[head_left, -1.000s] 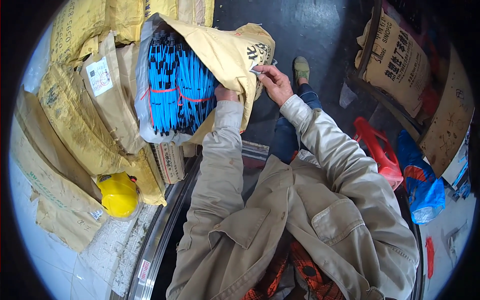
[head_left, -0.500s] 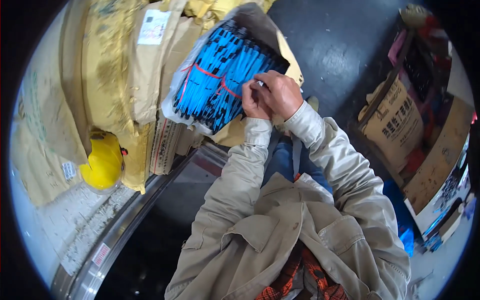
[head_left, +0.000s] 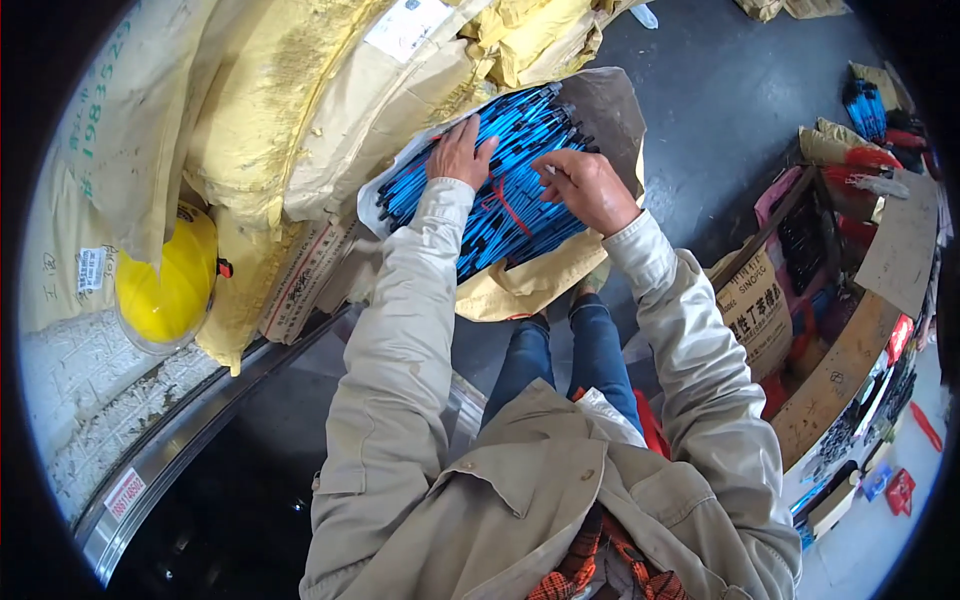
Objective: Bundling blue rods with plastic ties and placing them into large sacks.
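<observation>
Thin blue rods with black ends (head_left: 520, 135) fill an open paper sack (head_left: 540, 290) in front of me. They are packed in bundles, and a red tie (head_left: 512, 212) shows around one. My left hand (head_left: 460, 158) rests on the rods at the sack's left side, fingers stretched and thumb apart. Above the right part of the bundles is my right hand (head_left: 590, 188), with thumb and fingers pinched together. A small pale bit shows at its fingertips, too small to name.
Large yellow and tan sacks (head_left: 265, 110) are stacked at the left. A yellow helmet (head_left: 168, 280) sits beside them, above a metal rail (head_left: 170, 435). On the right, a printed paper sack (head_left: 755, 315) and a wooden board (head_left: 835, 380) stand near assorted goods.
My hands were together at the sack's right edge and are now apart. The left has moved left onto the rods; the right stays pinched. The whole view has shifted.
</observation>
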Available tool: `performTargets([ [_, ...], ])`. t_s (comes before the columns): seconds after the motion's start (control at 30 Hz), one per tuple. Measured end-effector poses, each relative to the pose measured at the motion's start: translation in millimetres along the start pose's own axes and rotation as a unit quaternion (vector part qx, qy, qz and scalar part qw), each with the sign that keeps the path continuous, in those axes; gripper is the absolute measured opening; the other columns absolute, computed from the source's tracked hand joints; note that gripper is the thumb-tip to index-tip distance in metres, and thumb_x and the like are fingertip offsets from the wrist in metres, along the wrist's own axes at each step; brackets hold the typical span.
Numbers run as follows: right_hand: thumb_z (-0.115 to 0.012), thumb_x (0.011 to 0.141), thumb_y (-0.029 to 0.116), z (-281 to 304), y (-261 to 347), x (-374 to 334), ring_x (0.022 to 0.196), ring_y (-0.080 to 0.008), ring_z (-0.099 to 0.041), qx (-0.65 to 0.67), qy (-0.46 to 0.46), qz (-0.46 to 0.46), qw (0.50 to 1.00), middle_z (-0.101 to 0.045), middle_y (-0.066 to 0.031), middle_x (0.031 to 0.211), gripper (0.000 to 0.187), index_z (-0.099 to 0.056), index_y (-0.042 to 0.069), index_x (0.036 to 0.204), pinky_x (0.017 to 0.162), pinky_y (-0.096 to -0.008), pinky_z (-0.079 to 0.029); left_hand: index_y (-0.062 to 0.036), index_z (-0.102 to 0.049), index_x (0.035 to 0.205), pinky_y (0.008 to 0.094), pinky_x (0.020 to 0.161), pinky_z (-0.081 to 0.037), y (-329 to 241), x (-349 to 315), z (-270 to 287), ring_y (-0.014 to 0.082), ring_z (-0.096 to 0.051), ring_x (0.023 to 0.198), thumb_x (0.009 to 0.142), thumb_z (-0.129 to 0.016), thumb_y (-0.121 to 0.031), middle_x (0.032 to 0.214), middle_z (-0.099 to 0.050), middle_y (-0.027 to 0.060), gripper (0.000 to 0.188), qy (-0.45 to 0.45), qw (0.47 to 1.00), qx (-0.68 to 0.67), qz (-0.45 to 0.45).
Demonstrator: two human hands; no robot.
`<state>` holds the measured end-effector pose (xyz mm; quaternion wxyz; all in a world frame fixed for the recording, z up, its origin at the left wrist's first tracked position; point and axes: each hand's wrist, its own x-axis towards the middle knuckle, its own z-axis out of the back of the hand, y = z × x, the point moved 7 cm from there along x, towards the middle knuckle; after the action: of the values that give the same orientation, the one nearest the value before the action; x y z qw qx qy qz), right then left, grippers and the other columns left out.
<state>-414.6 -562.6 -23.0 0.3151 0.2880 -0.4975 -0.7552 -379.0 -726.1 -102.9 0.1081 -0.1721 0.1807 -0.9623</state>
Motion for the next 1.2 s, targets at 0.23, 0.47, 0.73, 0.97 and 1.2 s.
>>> performTargets([
  [0.23,-0.055,0.071,0.008,-17,8,32,0.062,-0.0223,-0.055,-0.369,-0.096,0.188,0.905,-0.056,-0.0063,0.08,0.017,-0.059,0.005,0.088,0.053,-0.0271,-0.044,-0.005,-0.049,0.115,0.0373,0.078,-0.045,-38,-32,0,0.0351,-0.053,0.094,0.076,-0.051,-0.03,0.11,-0.054,0.0154,0.046,0.049,0.997,0.019,0.056],
  [0.47,-0.047,0.074,0.014,-39,-18,31,0.069,-0.027,-0.056,-0.351,-0.028,0.185,0.918,-0.058,-0.0067,0.084,0.02,-0.058,0.008,0.089,0.059,-0.0325,-0.045,0.0015,-0.046,0.113,0.0372,0.083,-0.041,-75,-81,7,0.0329,-0.049,0.1,0.074,-0.054,-0.029,0.113,-0.05,0.0184,0.051,0.045,0.996,0.019,0.071],
  [0.73,-0.049,0.074,0.017,-40,-83,-22,0.08,-0.0308,-0.057,-0.396,-0.12,0.123,0.902,-0.059,-0.0107,0.097,0.027,-0.059,0.009,0.098,0.066,-0.0363,-0.046,0.0023,-0.044,0.117,0.0369,0.087,-0.039,-132,-112,15,0.0325,-0.049,0.102,0.074,-0.056,-0.02,0.116,-0.049,0.0181,0.05,0.078,0.993,-0.067,0.064],
  [0.97,-0.055,0.073,0.018,-24,-89,-54,0.086,-0.032,-0.058,-0.404,-0.16,0.094,0.896,-0.058,-0.0144,0.101,0.032,-0.057,0.006,0.103,0.07,-0.0387,-0.047,-0.0018,-0.052,0.11,0.0369,0.082,-0.039,-158,-51,55,0.0274,-0.052,0.088,0.065,-0.061,-0.003,0.105,-0.054,0.012,0.046,0.029,0.997,-0.008,0.075],
  [1.2,-0.053,0.077,0.019,-19,-91,-63,0.087,-0.0289,-0.058,-0.347,-0.153,0.011,0.925,-0.058,-0.0145,0.1,0.034,-0.054,0.006,0.108,0.07,-0.0368,-0.048,-0.0041,-0.056,0.093,0.034,0.054,-0.041,-143,-28,42,0.021,-0.047,0.057,0.067,-0.056,-0.004,0.074,-0.048,0.0056,0.026,0.112,0.989,0.083,0.04],
])
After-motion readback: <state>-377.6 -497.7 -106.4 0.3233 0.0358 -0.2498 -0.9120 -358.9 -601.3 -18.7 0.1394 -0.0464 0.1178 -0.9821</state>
